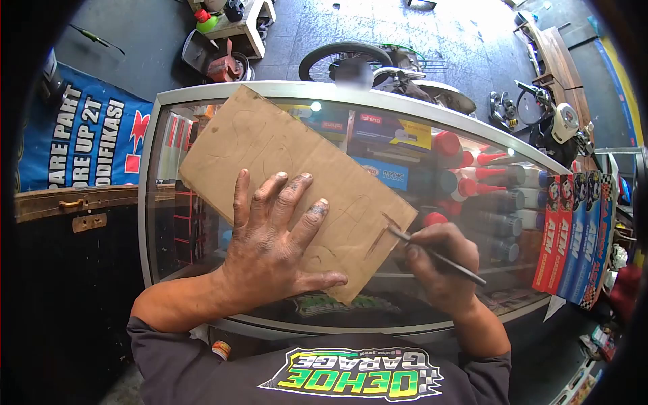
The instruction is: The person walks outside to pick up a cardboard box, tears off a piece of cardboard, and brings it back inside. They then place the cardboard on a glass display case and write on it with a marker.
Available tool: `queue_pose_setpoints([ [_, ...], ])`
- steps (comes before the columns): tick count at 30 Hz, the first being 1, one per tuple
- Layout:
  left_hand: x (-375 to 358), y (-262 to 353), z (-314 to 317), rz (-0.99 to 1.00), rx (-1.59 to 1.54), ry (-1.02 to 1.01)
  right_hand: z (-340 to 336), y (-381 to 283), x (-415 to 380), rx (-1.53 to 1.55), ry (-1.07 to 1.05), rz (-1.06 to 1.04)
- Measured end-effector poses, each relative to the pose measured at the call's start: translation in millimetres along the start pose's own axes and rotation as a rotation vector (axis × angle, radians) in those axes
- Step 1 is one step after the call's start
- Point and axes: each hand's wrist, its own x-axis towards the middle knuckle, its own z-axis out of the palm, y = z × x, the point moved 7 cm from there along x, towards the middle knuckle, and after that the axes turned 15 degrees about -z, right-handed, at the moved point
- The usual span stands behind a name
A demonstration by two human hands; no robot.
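A sheet of brown cardboard lies at a slant on the glass-topped display case. Faint outlined letters are drawn across it, with darker strokes near its right end. My left hand rests flat on the cardboard, fingers spread, holding nothing. Near the right edge, my right hand grips a slim dark pencil. Its tip meets the cardboard beside the dark strokes.
The display case holds bottles with red caps and boxes under its glass. Several upright ATM boxes stand at its right end. Beyond it are a motorcycle wheel and a parked motorcycle. A blue banner hangs left.
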Motion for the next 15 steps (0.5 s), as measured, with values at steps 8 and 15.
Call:
queue_pose_setpoints([
  [8,0.0,-0.3,1.3,0.003,-0.005,0.003,-5.2,-2.1,3.8,0.001,0.043,-0.034],
  [15,0.9,-0.7,2.1,-0.006,-0.017,0.014,-0.7,0.1,-0.6,0.055,-0.049,-0.007],
])
